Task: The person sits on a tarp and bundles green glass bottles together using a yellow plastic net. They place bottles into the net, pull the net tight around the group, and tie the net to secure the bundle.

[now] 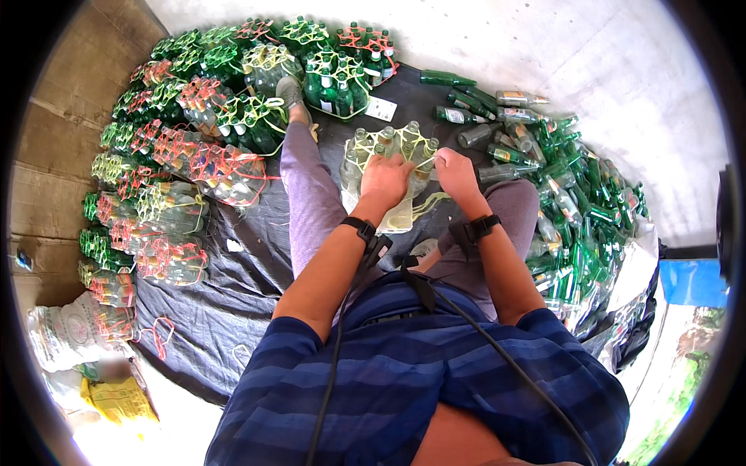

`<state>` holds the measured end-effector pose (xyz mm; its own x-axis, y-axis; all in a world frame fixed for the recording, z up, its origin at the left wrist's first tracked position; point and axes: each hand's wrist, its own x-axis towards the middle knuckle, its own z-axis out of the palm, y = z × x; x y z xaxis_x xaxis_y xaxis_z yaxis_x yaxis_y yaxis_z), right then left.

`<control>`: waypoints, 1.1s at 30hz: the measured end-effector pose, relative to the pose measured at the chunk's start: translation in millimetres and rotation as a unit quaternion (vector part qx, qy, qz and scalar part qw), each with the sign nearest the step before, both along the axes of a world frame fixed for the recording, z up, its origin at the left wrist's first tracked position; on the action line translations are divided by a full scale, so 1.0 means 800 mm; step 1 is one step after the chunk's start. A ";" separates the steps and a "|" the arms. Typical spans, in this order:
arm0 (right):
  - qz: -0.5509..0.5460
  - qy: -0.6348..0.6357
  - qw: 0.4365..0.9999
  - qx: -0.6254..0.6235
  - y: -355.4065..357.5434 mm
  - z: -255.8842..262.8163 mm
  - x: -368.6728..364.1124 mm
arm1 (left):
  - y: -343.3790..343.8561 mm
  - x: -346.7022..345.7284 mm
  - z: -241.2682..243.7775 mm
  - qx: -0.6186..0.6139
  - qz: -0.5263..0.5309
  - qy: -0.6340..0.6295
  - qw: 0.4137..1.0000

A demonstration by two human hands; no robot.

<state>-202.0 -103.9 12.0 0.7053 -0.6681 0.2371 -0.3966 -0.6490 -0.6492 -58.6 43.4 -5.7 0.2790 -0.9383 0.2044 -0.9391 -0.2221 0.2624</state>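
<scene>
A cluster of upright clear glass bottles stands between my legs, its necks laced with yellow-green plastic strapping. On the near side of the necks lies my left hand, fingers bent over the strapping. At the cluster's right edge, my right hand pinches a strand of the strapping near a bottle neck. The strand runs between both hands. Loose yellow-green strapping trails on the dark sheet just right of the bottles. My fingertips are partly hidden.
Bundled green and clear bottles in red and yellow strapping fill the left and far side. To the right, loose bottles lie piled against a pale wall. A black sheet covers the ground. A white card lies ahead.
</scene>
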 end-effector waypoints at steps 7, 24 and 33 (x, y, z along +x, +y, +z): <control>-0.086 -0.017 0.993 0.074 -0.007 -0.041 0.009 | 0.000 0.002 0.000 0.019 -0.001 0.008 1.000; -0.043 -0.045 0.813 0.579 -0.012 -0.031 -0.004 | 0.027 -0.013 0.011 -0.199 0.099 0.151 0.963; -0.036 -0.050 0.808 0.586 -0.011 -0.026 -0.003 | 0.039 -0.012 0.006 -0.261 0.351 0.364 0.822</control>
<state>-204.5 -112.7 -9.1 0.6711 -0.5138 -0.5344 -0.3129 0.4571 -0.8326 -68.2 74.3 -1.0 0.9414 -0.3304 0.0675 -0.1794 -0.3210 0.9299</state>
